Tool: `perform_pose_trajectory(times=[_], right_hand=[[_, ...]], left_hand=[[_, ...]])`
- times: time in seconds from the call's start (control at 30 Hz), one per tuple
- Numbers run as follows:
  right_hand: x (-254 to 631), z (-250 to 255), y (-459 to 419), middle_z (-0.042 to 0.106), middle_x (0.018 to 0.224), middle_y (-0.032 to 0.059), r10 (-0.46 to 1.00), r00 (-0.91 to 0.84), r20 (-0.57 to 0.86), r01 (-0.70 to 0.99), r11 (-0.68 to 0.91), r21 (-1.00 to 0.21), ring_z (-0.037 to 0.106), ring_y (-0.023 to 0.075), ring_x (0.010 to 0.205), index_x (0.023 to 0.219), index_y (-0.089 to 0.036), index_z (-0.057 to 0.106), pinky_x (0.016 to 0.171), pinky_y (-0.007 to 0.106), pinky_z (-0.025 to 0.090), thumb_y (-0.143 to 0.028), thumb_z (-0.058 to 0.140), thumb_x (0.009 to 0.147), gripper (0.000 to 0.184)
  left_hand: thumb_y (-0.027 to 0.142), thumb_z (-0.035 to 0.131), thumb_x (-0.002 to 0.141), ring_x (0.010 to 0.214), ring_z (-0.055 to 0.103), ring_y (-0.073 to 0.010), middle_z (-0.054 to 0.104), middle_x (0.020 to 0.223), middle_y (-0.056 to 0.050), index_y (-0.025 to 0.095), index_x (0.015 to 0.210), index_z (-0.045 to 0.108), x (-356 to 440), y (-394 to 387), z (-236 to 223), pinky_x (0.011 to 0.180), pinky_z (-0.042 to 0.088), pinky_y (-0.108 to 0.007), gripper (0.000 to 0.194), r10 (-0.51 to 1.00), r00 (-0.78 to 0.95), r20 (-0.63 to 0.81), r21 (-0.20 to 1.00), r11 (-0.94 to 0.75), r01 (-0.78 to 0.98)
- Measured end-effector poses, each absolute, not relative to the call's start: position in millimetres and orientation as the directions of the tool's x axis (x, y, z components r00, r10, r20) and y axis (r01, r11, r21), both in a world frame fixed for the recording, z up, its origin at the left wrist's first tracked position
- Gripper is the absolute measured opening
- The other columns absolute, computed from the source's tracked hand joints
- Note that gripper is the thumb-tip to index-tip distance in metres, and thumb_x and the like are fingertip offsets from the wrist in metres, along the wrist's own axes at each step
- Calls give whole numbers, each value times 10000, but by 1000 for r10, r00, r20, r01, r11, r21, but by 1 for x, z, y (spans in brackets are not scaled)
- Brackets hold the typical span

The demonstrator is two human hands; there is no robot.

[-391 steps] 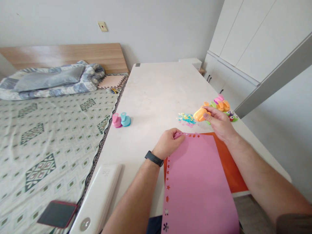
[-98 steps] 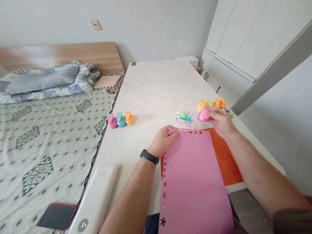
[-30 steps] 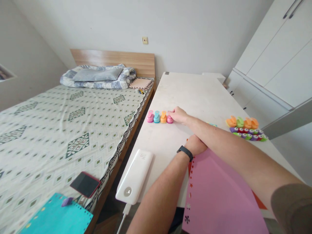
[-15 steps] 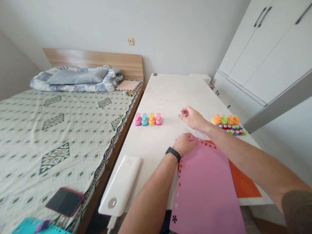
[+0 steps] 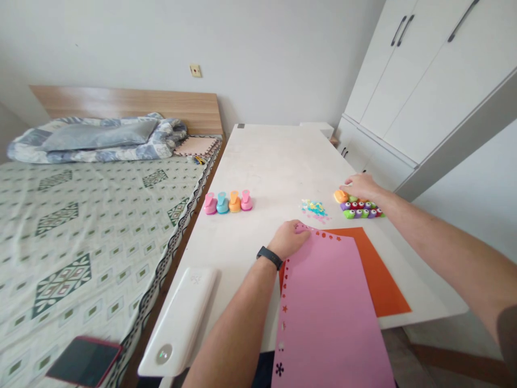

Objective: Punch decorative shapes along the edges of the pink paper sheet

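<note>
My left hand [image 5: 290, 238], with a dark band on its wrist, pinches the top left corner of a pink paper sheet [image 5: 329, 307]. Small shapes are punched along the sheet's top and left edges, among them stars and a flower-like hole. Under it lies an orange sheet [image 5: 382, 275]. My right hand [image 5: 359, 186] reaches over a group of craft punches at the right, its fingers apart just above and beside an orange punch [image 5: 341, 196]. Whether it touches a punch cannot be made out. Rows of small colourful punches [image 5: 361, 210] stand in front.
Loose paper cut-outs [image 5: 314, 208] lie in a small pile on the white table [image 5: 274, 167]. Several larger punches [image 5: 228, 202] stand in a row at the left. A white power bank [image 5: 180, 320] rests by the near left edge. A bed [image 5: 109, 215] adjoins the table.
My right hand has moved from above the table's middle rightward to the punches, uncovering the cut-outs. The left hand keeps its hold on the pink sheet. The view has shifted right.
</note>
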State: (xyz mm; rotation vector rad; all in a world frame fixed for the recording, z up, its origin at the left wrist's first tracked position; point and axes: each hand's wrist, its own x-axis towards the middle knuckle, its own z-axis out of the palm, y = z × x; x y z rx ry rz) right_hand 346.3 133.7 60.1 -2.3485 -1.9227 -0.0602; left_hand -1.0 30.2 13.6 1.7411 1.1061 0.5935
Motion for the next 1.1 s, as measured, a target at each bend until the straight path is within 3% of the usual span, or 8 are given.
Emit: perform_pose_trajectory(times=[0.17,0.37,0.43,0.57,0.7,0.83,0.93,1.1], right_hand=[[342,44,127,770,938,161,980,129,153,991,-123,-50,661,369,1081,797,-203,790,1027,534,426,-433,618,856,293],[323,42,116,757,996,144,955,105,278,992,-79,-102,672,318,1005,901,-186,739,922,431,492,-420,633,822,269],[312,44,107,749,1020,136,921,115,373,982,-49,-182,672,301,993,938,-192,701,895,414,504,-429,618,843,269],[291,50,81,738,1109,99,845,186,501,881,82,-466,681,263,992,1009,-236,617,888,408,527,-456,614,889,251],[276,53,53,714,1200,81,896,210,391,639,177,-749,685,233,1054,970,-271,552,917,396,553,-562,646,905,312],[272,47,32,738,1018,37,962,182,205,246,157,-956,710,209,931,931,-273,537,922,420,577,-615,746,838,411],[274,41,23,737,952,6,984,142,108,28,105,-994,718,202,916,915,-266,554,959,446,573,-557,824,792,416],[287,33,15,741,957,5,991,131,30,-110,45,-993,723,214,935,1006,-273,616,942,435,571,-448,896,741,423]], left_hand=[[371,623,840,660,570,-138,655,734,-11,162,882,698,0,30,12,568,386,-242,226,873,478,-99,912,-113,395],[361,626,838,666,578,-140,660,747,-19,158,874,689,1,30,15,565,382,-238,216,875,472,-111,911,-100,400],[365,622,843,661,573,-137,658,742,-14,158,875,690,0,29,16,566,382,-238,219,873,475,-108,913,-102,396],[378,625,850,658,566,-134,659,739,-8,156,887,699,0,29,16,582,395,-243,237,873,478,-100,917,-106,385],[386,630,852,677,587,-141,679,767,-19,153,908,708,0,29,15,582,405,-240,252,872,478,-108,922,-93,377],[388,639,851,688,608,-147,699,787,-29,154,918,716,0,30,17,573,414,-234,255,879,462,-116,926,-72,370],[393,649,850,692,619,-150,713,801,-36,154,926,715,0,30,19,577,423,-231,259,889,442,-121,935,-47,351],[422,665,860,681,612,-142,704,819,-40,153,926,699,-1,33,18,578,434,-227,279,907,400,-131,943,-10,332]])
